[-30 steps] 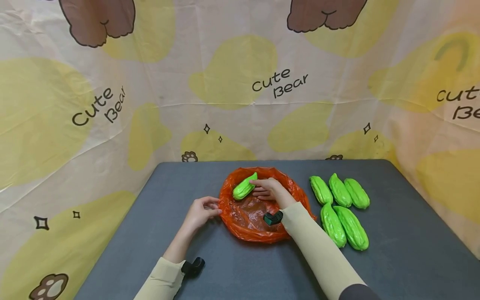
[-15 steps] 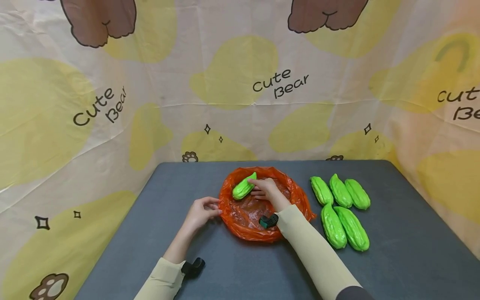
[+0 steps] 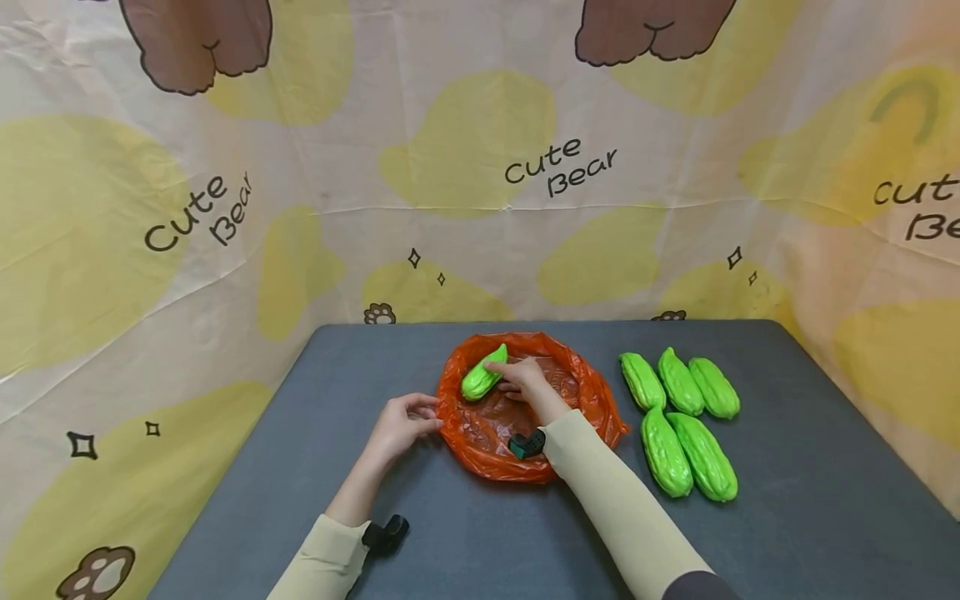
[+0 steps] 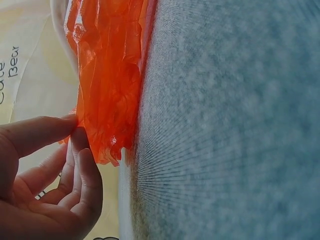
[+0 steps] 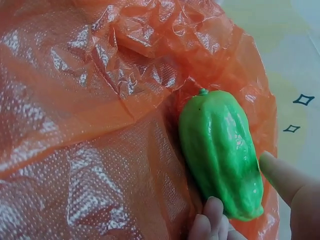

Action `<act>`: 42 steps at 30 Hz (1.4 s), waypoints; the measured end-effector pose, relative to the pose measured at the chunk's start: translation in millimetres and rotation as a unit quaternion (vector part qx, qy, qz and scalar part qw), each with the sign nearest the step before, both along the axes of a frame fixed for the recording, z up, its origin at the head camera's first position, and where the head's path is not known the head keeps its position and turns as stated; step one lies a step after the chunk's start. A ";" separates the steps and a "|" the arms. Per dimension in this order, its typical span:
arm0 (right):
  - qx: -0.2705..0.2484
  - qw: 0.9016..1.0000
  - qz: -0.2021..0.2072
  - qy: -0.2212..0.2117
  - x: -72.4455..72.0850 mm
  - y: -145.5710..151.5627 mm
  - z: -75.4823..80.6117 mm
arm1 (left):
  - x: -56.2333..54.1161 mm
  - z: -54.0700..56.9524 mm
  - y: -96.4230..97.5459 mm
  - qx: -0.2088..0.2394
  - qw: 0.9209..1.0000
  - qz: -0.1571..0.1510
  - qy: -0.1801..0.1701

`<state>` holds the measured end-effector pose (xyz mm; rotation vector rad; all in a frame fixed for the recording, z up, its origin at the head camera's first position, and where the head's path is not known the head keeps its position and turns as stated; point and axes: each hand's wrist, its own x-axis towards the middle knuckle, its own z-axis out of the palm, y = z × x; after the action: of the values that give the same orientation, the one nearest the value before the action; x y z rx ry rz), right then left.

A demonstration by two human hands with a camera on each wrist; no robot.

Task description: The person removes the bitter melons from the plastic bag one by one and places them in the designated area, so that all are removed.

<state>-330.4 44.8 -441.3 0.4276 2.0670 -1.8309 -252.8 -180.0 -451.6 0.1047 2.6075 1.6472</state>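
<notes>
An orange-red plastic bag (image 3: pixel 517 467) stands spread in a round shape on the table, its mouth facing up. Thumb and forefinger of my left hand (image 3: pixel 401 429) pinch its left edge, seen closely where the crinkled film (image 4: pixel 110 75) meets the fingertips. Inside the bag, toward its back left, lies a glossy green ridged papaya (image 5: pixel 220 145). My right hand (image 3: pixel 528 383) reaches in and holds the papaya's narrow end, thumb (image 5: pixel 282 177) on one side and fingertips (image 5: pixel 214 207) on the other. Part of the fingers is hidden beneath it.
Several more green papayas (image 3: pixel 681 382) lie in two rows on the dark grey table (image 3: pixel 787 467), right of the bag. A patterned cloth (image 3: pixel 465 167) hangs behind the table and along both sides.
My right hand has shifted slightly left inside the bag, and the papaya has moved a little left with it. The left hand stays at the bag's edge.
</notes>
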 end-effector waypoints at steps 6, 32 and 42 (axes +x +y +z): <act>0.017 1.000 -0.010 -0.002 -0.4 -1.8 -0.3 | 0.3 0.1 -0.2 0.001 1.000 -0.002 0.002; -0.009 0.999 0.025 0.021 3.5 9.3 -4.2 | 0.3 -3.0 1.5 0.000 1.000 -0.002 -0.001; -0.026 0.999 0.020 0.016 5.5 9.6 13.9 | 2.3 -0.5 -1.3 0.002 1.000 -0.001 0.008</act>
<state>-324.9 54.4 -427.5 0.3423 2.0279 -1.8754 -250.5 -181.3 -452.1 0.1199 2.6159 1.6568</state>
